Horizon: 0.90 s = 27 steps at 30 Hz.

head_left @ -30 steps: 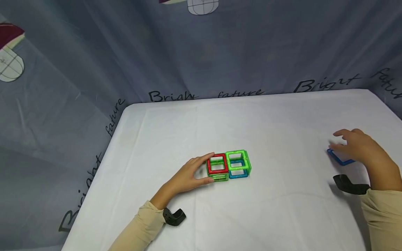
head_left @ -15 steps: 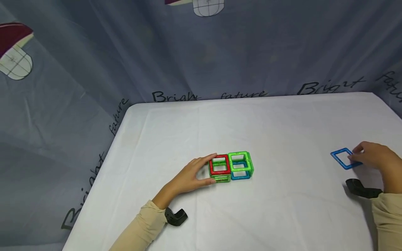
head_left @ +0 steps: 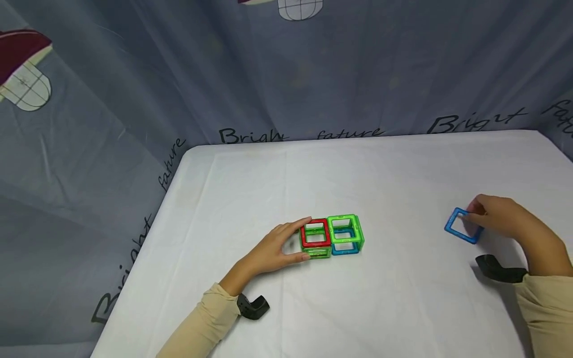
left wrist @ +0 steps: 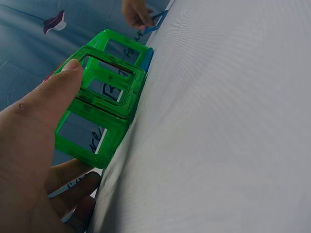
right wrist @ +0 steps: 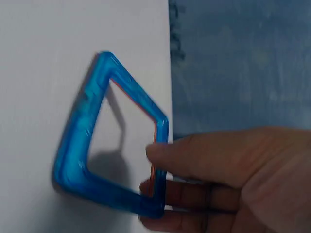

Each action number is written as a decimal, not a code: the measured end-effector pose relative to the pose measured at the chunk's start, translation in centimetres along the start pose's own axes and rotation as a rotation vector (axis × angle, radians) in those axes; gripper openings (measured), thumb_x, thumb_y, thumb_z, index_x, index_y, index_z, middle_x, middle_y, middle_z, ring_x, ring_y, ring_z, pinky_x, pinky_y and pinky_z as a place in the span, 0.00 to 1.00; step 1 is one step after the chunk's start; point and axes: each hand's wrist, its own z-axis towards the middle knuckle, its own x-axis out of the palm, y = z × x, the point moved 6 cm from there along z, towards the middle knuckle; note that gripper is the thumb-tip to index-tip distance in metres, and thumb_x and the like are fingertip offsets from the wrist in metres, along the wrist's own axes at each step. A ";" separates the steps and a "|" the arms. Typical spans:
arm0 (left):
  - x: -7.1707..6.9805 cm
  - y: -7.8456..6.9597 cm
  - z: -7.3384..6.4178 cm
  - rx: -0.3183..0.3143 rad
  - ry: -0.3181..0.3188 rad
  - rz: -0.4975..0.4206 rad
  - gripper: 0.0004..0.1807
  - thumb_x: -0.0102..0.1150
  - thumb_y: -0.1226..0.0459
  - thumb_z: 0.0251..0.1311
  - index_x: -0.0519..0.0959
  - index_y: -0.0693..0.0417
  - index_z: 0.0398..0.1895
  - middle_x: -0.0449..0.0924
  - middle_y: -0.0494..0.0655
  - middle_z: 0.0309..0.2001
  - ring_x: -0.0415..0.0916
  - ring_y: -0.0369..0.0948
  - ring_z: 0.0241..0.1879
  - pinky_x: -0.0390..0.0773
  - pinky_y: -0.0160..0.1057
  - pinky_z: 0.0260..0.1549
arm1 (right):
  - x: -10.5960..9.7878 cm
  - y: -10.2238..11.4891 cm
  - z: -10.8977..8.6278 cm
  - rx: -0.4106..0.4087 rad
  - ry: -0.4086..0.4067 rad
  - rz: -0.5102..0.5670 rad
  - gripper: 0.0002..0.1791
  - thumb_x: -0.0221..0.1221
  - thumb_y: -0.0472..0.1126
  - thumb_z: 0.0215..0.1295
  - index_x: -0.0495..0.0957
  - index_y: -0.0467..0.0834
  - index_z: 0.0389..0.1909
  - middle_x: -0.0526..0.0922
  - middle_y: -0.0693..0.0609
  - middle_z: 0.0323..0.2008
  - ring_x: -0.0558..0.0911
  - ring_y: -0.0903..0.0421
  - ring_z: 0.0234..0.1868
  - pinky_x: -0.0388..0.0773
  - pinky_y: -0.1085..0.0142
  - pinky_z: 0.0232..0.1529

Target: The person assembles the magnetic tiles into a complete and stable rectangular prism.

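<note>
Two cube-like frames made of magnetic tiles stand side by side mid-table. The left one has a red tile on top and green sides; the right one shows a green top tile and a blue tile at its base. My left hand holds the left cube between thumb and fingers; in the left wrist view the thumb lies on a green tile. Over the table's right part, my right hand pinches a blue square magnetic tile by one edge, between thumb and fingers.
A white cloth covers the table, with its far edge against a grey-blue curtain bearing black lettering. Each wrist carries a black camera mount beyond a beige sleeve.
My right hand took hold of the blue magnetic tile, lifted it and now carries it leftward, turned somewhat. The left hand keeps its hold on the cubes, which look unchanged.
</note>
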 end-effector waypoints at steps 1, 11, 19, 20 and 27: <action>0.0 0.0 0.0 0.000 -0.001 0.000 0.43 0.62 0.48 0.52 0.50 0.27 0.69 0.65 0.41 0.63 0.61 0.43 0.62 0.64 0.50 0.58 | 0.0 1.1 0.0 -0.027 -0.019 0.004 0.16 0.55 0.36 0.57 0.69 0.25 0.38 0.75 0.39 0.27 0.73 0.48 0.29 0.74 0.55 0.29; 0.0 0.1 0.1 0.006 -0.002 0.010 0.42 0.61 0.47 0.52 0.49 0.26 0.69 0.64 0.40 0.63 0.60 0.42 0.62 0.65 0.50 0.58 | 0.0 11.6 -2.0 -0.363 -0.292 -0.060 0.11 0.62 0.31 0.51 0.78 0.32 0.36 0.75 0.51 0.26 0.72 0.57 0.28 0.72 0.68 0.25; 0.1 0.0 0.1 0.004 -0.005 0.012 0.42 0.61 0.47 0.52 0.49 0.26 0.69 0.65 0.40 0.63 0.61 0.42 0.62 0.65 0.50 0.58 | 0.5 18.4 -5.9 -0.662 -0.463 -0.079 0.13 0.70 0.31 0.39 0.81 0.44 0.29 0.74 0.59 0.25 0.71 0.66 0.26 0.73 0.73 0.23; 0.1 0.1 0.1 0.003 -0.003 0.013 0.42 0.61 0.47 0.52 0.49 0.26 0.69 0.65 0.40 0.63 0.61 0.42 0.62 0.65 0.50 0.58 | 0.7 19.2 -6.4 -0.698 -0.477 -0.084 0.14 0.70 0.31 0.38 0.81 0.45 0.29 0.74 0.60 0.25 0.70 0.67 0.26 0.73 0.74 0.23; 0.0 0.1 0.2 0.000 -0.009 0.020 0.42 0.61 0.47 0.52 0.49 0.25 0.68 0.65 0.39 0.63 0.62 0.42 0.61 0.65 0.50 0.58 | 2.9 23.1 -7.9 -0.853 -0.486 -0.106 0.15 0.72 0.32 0.34 0.81 0.46 0.27 0.76 0.59 0.26 0.68 0.66 0.29 0.73 0.75 0.28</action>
